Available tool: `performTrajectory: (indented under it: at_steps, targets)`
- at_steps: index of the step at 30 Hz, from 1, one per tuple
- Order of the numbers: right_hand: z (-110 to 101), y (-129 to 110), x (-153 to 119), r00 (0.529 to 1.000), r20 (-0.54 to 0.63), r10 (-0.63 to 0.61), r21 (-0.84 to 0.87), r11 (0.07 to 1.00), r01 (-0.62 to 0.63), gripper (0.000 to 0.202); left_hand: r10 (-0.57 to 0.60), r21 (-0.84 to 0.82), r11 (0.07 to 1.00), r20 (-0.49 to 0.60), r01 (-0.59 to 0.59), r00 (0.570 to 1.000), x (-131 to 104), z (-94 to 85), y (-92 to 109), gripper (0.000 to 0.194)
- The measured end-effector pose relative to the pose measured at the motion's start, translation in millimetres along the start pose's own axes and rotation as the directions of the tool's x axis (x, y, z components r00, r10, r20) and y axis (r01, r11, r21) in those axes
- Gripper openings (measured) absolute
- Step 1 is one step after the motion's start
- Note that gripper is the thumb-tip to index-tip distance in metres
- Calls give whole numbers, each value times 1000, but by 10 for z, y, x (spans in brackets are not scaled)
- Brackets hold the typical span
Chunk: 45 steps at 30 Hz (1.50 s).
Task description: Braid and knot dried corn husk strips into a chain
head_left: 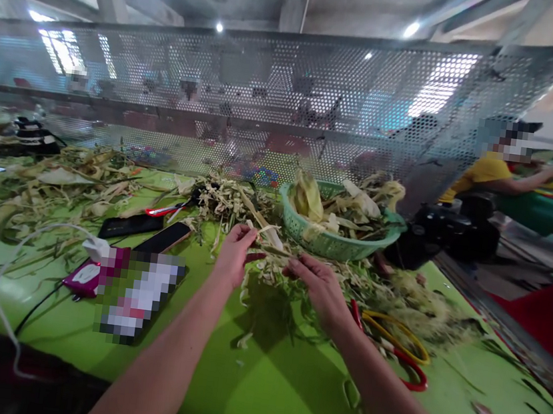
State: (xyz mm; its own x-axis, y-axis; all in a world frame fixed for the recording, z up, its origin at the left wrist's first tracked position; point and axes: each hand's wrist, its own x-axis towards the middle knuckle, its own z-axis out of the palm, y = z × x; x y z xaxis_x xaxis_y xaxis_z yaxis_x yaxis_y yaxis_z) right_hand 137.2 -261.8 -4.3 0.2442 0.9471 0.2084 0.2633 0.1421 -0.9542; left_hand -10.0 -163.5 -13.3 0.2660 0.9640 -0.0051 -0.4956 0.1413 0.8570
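Observation:
My left hand (234, 255) is closed in a pinch near the middle of the green table, with a pale thin strip of corn husk (269, 230) at its fingertips. Just to the right, my right hand (319, 287) is closed on a narrow greenish husk strip (278, 252) that reaches toward the left hand. Whether both strips are one piece I cannot tell. Behind the hands stands a green plastic basket (337, 245) of husks. A pile of curled husk scraps (226, 204) lies beyond the left hand. Red-handled scissors (416, 379) lie beside my right forearm.
Left of my arm lie a dark phone (164, 239), a black flat case (130, 226), a purple power strip (91, 275) with a white cable, and a blurred-out item. Husks (63, 174) cover the far left. A perforated metal screen (250, 96) rises behind; a yellow-shirted person (487, 171) sits right.

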Motion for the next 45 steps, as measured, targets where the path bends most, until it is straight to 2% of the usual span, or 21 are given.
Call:
performTrajectory:
  at_steps: [3, 5, 8, 11, 16, 19, 27, 35, 38, 45]
  targets:
    - [4, 4, 5, 999, -43, -2, 50, 999, 4, 25, 101, 150, 983, 20, -103, 995, 1, 2, -33, 29]
    - [18, 24, 25, 999, -39, 6, 82, 997, -3, 23, 109, 169, 980, 17, -110, 994, -1, 7, -51, 29]
    - [67, 55, 79, 999, -1, 53, 129, 990, -53, 26, 51, 80, 996, -7, -51, 999, -8, 12, -68, 31]
    - [117, 39, 159, 997, 22, 70, 104, 992, -72, 29, -3, 6, 1000, -24, 3, 1000, -14, 16, -74, 33]
    - [95, -50, 284, 989, 147, 16, 2, 1000, -17, 27, -29, -67, 997, -51, 26, 998, 4, 2, -64, 36]
    - [51, -53, 318, 983, 181, -22, 2, 1000, 22, 29, -18, -65, 998, -45, 15, 999, 27, -21, -68, 36]
    - [5, 53, 286, 989, 118, -85, -61, 994, 93, 28, -24, -114, 993, -3, 23, 1000, -16, 23, -70, 37]
    - [30, 200, 209, 994, 82, -75, 48, 996, 71, 34, -84, -80, 993, 20, 85, 996, -78, 67, -89, 35]
    - [52, 202, 173, 993, 86, -86, 44, 996, 82, 29, -84, -78, 993, 29, 86, 996, -76, 57, -121, 36]
    - [18, 168, 134, 985, 14, -174, -73, 982, 174, 24, -85, -82, 993, -31, 82, 996, -56, 42, -117, 36]
